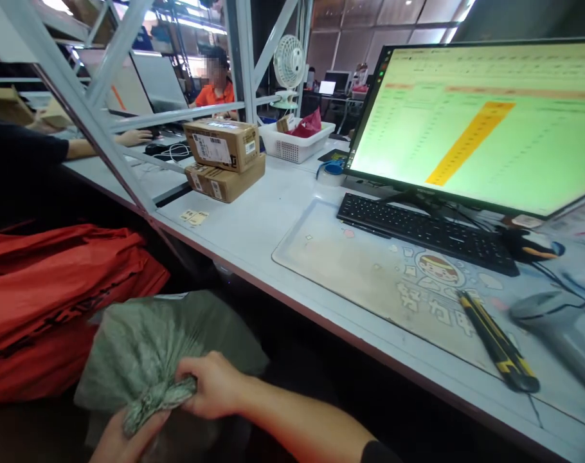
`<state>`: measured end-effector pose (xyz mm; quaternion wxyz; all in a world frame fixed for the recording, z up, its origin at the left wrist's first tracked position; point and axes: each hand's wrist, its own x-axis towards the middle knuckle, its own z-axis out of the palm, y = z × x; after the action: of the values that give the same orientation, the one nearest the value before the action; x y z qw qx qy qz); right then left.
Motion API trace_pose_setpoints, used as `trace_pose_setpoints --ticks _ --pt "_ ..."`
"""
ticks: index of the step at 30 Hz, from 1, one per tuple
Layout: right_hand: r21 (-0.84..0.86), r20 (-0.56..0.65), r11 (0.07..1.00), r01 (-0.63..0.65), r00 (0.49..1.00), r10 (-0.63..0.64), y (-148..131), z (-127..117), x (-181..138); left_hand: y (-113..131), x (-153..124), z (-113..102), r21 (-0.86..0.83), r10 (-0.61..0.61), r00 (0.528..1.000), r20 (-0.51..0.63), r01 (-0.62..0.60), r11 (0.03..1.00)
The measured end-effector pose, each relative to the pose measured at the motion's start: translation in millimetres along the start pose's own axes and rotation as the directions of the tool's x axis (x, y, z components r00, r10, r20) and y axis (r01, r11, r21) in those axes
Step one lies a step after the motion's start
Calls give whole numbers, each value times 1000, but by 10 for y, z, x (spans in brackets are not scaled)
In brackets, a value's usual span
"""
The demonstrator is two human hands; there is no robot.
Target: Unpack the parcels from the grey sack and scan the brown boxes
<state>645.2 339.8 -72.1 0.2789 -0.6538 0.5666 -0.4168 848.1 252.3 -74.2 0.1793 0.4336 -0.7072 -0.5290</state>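
Pinching a green bag (133, 344) by its twisted neck (158, 395), the left hand (132, 440) and right hand (213, 387) hold opposite ends, the neck slanting lengthwise between them, the bag bulging beyond both.

Monitor (466, 128), two o'clock: glows bright green.
Ceiling light (209, 27), eleven o'clock: glares white.
Space below desk (273, 206), six o'clock: deep shadow.
Grey scanner (560, 326), toward four o'clock: looks stretched, soft.

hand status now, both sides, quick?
Left hand: closed, holding one end of the green bag's twisted neck.
Right hand: closed, gripping the other end of that neck.
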Motion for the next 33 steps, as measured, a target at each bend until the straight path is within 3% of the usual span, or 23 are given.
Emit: trace_pose_setpoints --ticks 3,6,8,12,20,23,26,29,31,33 --pt "-36 -54 999 -34 998 32 132 -68 315 -28 372 -40 -7 15 998 -57 -15 1000" --pt "-140 -109 974 -177 981 162 406 -109 596 -141 797 60 77 -19 999 -28 21 997" --pt "-156 -102 958 -243 968 229 570 -72 637 -261 928 137 117 -36 999 -5 36 992" --pt "-122 -66 939 -322 946 316 771 141 466 -447 808 142 166 -57 990 -128 78 983" --pt "-120 34 908 -402 912 409 1019 598 328 -515 855 -24 139 12 990 -143 8 990" --pt "-140 -23 894 -425 904 426 1068 443 353 -501 823 -43 64 46 992 -116 -39 997" --pt "-154 -159 871 -467 881 445 1131 89 466 -536 758 -98 14 19 998 -62 -19 1000" --pt "-176 -184 849 -497 864 468 1094 -213 546 -589 714 -142 27 -5 1000 -29 6 1000" --pt "-208 -145 875 -438 898 415 964 -283 550 -612 699 -143 51 -4 1000 -27 6 999" --pt "-195 -120 941 -277 959 258 775 -227 549 -619 680 -122 94 15 1000 -21 -13 995"
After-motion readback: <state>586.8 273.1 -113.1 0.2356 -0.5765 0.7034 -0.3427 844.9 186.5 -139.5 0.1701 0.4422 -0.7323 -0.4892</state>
